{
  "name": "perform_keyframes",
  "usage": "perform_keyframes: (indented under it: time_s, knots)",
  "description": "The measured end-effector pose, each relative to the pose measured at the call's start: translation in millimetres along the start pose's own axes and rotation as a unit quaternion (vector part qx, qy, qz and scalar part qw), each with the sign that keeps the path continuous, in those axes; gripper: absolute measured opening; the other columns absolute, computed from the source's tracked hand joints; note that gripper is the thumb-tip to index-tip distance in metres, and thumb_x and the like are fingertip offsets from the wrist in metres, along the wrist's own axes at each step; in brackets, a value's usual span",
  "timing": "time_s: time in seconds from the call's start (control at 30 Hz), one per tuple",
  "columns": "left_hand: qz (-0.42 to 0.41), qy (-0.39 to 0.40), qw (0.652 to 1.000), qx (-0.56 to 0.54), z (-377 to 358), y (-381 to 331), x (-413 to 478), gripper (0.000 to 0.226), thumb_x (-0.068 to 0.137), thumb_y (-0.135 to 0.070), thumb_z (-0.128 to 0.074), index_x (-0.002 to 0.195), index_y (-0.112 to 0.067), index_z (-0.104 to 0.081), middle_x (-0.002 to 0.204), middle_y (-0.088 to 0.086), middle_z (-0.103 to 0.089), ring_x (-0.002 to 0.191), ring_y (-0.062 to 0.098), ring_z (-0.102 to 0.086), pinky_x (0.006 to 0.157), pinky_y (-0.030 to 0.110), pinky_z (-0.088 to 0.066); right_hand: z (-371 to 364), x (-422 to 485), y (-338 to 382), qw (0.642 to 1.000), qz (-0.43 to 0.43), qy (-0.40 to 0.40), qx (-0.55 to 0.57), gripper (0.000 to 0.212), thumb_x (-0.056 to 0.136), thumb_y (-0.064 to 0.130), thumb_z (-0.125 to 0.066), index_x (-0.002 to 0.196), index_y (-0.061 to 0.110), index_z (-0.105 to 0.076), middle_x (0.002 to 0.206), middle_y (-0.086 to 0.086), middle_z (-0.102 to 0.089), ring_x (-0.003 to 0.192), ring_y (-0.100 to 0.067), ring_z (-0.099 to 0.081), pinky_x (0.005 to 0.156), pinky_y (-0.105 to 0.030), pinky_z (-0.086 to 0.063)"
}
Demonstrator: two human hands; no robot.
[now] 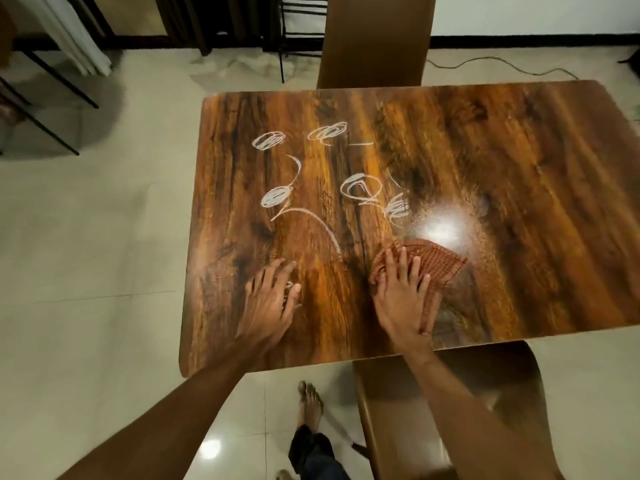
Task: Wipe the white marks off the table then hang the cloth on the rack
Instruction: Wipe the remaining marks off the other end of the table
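Observation:
White chalk marks (pixel 332 181), scribbled ovals and curved lines, cover the left half of the glossy wooden table (pixel 519 168). A reddish-brown checked cloth (pixel 436 268) lies on the table near its front edge. My right hand (pixel 403 296) presses flat on the cloth's left part, fingers spread. My left hand (pixel 272 299) rests flat on the bare wood to the left, fingers apart, holding nothing. A small white mark shows beside its fingertips. A black metal rack (pixel 301 29) stands on the floor beyond the table's far edge.
A brown chair (pixel 377 39) stands at the table's far side, another brown chair (pixel 485 393) at the near side, right of my bare foot (pixel 311 407). Black metal legs (pixel 52 84) stand at the far left. A cable (pixel 502 65) runs along the tiled floor behind.

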State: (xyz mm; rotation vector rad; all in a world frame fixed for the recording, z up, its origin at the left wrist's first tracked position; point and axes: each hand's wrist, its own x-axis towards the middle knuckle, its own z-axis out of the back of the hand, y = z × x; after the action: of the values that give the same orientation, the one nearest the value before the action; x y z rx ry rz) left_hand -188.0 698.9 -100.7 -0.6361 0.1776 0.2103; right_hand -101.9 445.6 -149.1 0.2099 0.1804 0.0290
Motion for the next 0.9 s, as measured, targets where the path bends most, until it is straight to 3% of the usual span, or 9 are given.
perform_keyframes:
  time_s: [0.17,0.23,0.3,0.37,0.43,0.57,0.63,0.8,0.9]
  knots:
    - [-0.022,0.023,0.999,0.031,-11.6,7.5,27.3,0.055,0.105,-0.048,-0.023,0.155,-0.027,-0.031,0.164,0.001,-0.028,0.152,0.022,-0.025,0.124,0.045,-0.005,-32.4,-32.8,42.1,0.968,0.248,0.042,0.000,0.061,0.109,0.044,-0.022,0.166,0.038,-0.001,0.176,0.004,0.000,0.163,-0.023,0.002,0.130,-0.058,-0.009]
    - [-0.029,0.021,0.999,0.036,-10.6,10.4,36.0,0.054,0.105,-0.048,-0.026,0.153,-0.026,-0.035,0.161,0.003,-0.033,0.149,0.024,-0.030,0.123,0.051,-0.011,-20.2,3.2,11.7,0.983,0.178,0.035,-0.007,0.060,0.111,0.040,-0.023,0.166,0.037,0.000,0.176,0.003,0.002,0.162,-0.021,0.005,0.130,-0.057,-0.009]
    - [-0.030,0.010,0.999,0.036,-5.7,13.5,42.0,0.054,0.105,-0.049,-0.027,0.152,-0.026,-0.037,0.159,0.003,-0.036,0.146,0.025,-0.034,0.121,0.057,-0.019,-3.0,34.1,-10.5,0.999,0.046,0.020,-0.001,0.060,0.111,0.038,-0.025,0.166,0.034,-0.002,0.176,0.000,0.003,0.162,-0.024,0.006,0.129,-0.061,-0.004]
    - [-0.034,-0.002,0.999,0.036,1.1,18.5,46.7,0.054,0.105,-0.050,-0.027,0.152,-0.025,-0.038,0.158,0.004,-0.038,0.145,0.025,-0.036,0.120,0.059,-0.023,1.8,39.8,1.1,0.999,-0.024,0.015,0.016,0.062,0.110,0.040,-0.024,0.167,0.032,-0.001,0.176,-0.002,0.005,0.161,-0.030,0.006,0.128,-0.065,0.001]
    - [-0.040,-0.007,0.998,0.041,5.3,20.8,48.9,0.054,0.105,-0.048,-0.027,0.152,-0.024,-0.039,0.157,0.005,-0.038,0.144,0.025,-0.037,0.119,0.057,-0.025,-11.4,13.4,43.3,1.000,0.022,0.018,0.007,0.065,0.109,0.043,-0.023,0.166,0.032,0.004,0.175,-0.003,0.010,0.161,-0.033,0.007,0.126,-0.068,0.002]
    - [-0.048,-0.015,0.998,0.045,16.4,22.4,52.5,0.052,0.105,-0.043,-0.029,0.151,-0.022,-0.042,0.158,0.005,-0.039,0.145,0.025,-0.036,0.120,0.052,-0.021,-43.1,-50.8,96.0,0.962,0.263,0.073,-0.005,0.064,0.105,0.049,-0.024,0.166,0.035,-0.010,0.176,0.003,-0.003,0.162,-0.026,-0.001,0.125,-0.068,-0.014]
    - [-0.056,-0.015,0.998,0.036,27.2,29.0,52.7,0.054,0.105,-0.044,-0.029,0.151,-0.021,-0.042,0.158,0.006,-0.040,0.146,0.026,-0.036,0.122,0.051,-0.021,-39.6,-33.1,83.5,0.971,0.233,0.056,-0.005,0.061,0.108,0.049,-0.021,0.166,0.038,-0.007,0.176,0.006,-0.001,0.162,-0.021,0.002,0.127,-0.064,-0.011]
    - [-0.076,-0.005,0.997,0.028,53.5,59.1,38.4,0.057,0.103,-0.044,-0.030,0.151,-0.018,-0.044,0.160,0.006,-0.040,0.148,0.026,-0.037,0.123,0.053,-0.021,-30.4,-22.1,98.3,1.000,-0.002,0.023,0.013,0.059,0.111,0.042,-0.020,0.166,0.034,0.002,0.176,0.001,0.005,0.162,-0.028,0.006,0.127,-0.064,0.001]
    - [-0.090,0.008,0.995,0.036,67.2,82.2,24.9,0.058,0.102,-0.045,-0.030,0.151,-0.018,-0.044,0.160,0.006,-0.040,0.148,0.027,-0.036,0.123,0.053,-0.021,-56.2,-75.2,179.2,0.998,0.057,0.019,-0.006,0.071,0.106,0.047,-0.035,0.166,0.034,0.001,0.176,-0.002,0.006,0.161,-0.033,0.004,0.126,-0.070,-0.004]
